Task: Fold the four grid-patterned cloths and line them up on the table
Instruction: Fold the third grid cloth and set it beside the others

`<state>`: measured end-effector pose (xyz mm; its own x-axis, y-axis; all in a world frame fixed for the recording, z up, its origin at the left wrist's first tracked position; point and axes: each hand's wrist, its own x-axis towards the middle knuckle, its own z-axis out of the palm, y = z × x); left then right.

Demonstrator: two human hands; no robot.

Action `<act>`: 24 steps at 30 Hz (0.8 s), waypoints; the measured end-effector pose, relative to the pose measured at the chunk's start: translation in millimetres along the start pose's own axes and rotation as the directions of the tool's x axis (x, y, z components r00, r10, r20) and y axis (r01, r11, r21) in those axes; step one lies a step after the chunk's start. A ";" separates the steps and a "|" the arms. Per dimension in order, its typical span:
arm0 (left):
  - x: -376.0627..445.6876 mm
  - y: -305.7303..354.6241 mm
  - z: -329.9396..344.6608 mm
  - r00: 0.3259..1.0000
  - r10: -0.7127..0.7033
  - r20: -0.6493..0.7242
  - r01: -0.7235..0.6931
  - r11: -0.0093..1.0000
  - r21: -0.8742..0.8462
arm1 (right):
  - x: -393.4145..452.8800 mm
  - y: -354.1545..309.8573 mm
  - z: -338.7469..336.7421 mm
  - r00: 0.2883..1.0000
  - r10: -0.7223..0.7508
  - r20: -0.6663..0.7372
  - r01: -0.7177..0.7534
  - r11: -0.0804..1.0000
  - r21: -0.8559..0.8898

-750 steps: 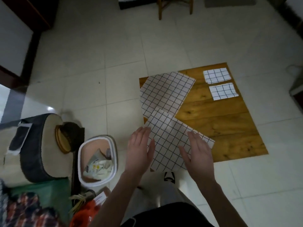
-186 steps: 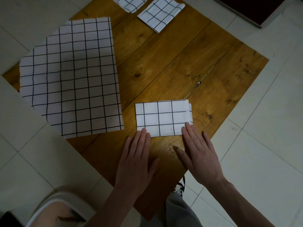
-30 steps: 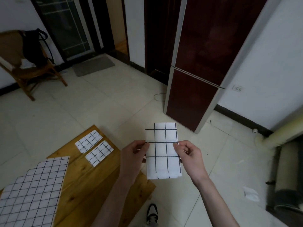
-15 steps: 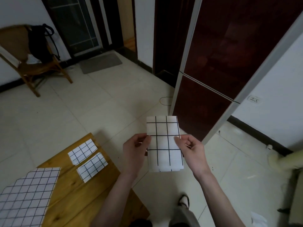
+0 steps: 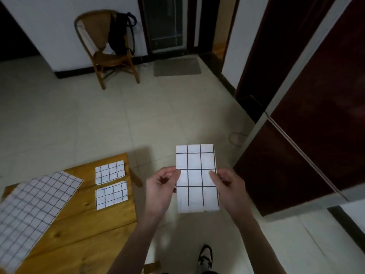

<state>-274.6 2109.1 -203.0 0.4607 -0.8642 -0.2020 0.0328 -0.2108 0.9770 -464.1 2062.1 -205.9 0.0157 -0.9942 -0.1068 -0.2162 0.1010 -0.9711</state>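
Observation:
A folded white cloth with a black grid (image 5: 196, 177) is held upright in the air to the right of the low wooden table (image 5: 83, 230). My left hand (image 5: 161, 189) pinches its left edge and my right hand (image 5: 230, 189) pinches its right edge. Two folded grid cloths lie one behind the other near the table's far right side, the farther cloth (image 5: 109, 172) and the nearer cloth (image 5: 111, 195). A large unfolded grid cloth (image 5: 33, 210) lies flat on the table's left part and overhangs its left edge.
A wooden chair (image 5: 107, 48) with a dark bag on its back stands by the far wall. A grey doormat (image 5: 177, 66) lies before a glass door. A dark red cabinet (image 5: 308, 135) stands close on the right. My shoe (image 5: 205, 257) is on the tile floor.
The view has swung left, so the table and chair sit farther right in the frame. Both hands keep their pinch on the folded cloth, still held upright.

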 end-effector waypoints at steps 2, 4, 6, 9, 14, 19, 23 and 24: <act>6.1 4.5 10.3 0.999 0.005 -0.040 -0.006 1.000 -0.013 | 23.3 1.1 -1.6 0.999 0.002 0.042 -0.004 1.000 0.027; 11.8 8.3 15.9 0.996 0.003 -0.091 -0.006 1.000 -0.029 | 42.7 -0.9 1.0 0.995 -0.002 0.099 -0.004 0.998 0.062; 17.9 10.5 15.9 0.988 0.001 -0.153 -0.007 0.999 -0.041 | 59.8 -4.6 5.6 0.986 0.000 0.168 -0.012 0.997 0.072; 23.3 13.3 8.5 0.973 0.019 -0.232 -0.033 0.998 -0.059 | 80.3 -10.3 19.5 0.963 -0.026 0.268 0.007 0.997 0.074; 36.9 10.8 -12.3 0.930 -0.006 -0.368 -0.036 0.994 -0.106 | 110.0 -17.2 63.1 0.908 -0.047 0.416 0.022 0.998 0.064; 55.9 -2.5 -42.1 0.882 -0.027 -0.471 -0.035 0.992 -0.123 | 134.3 -25.7 115.4 0.842 -0.067 0.535 0.055 0.998 0.037; 77.5 -5.5 -68.2 0.825 -0.045 -0.563 -0.056 0.986 -0.160 | 151.7 -33.2 164.6 0.774 -0.066 0.629 0.069 0.997 0.020; 84.2 -6.2 -74.5 0.808 -0.051 -0.587 -0.062 0.983 -0.171 | 156.9 -35.4 177.0 0.755 -0.064 0.653 0.073 0.997 0.013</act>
<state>-169.9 2071.6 -220.9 0.8910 -0.4196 -0.1730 0.1555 -0.0758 0.9849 -281.2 1909.3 -226.1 0.6632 -0.7316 -0.1579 -0.2019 0.0283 -0.9790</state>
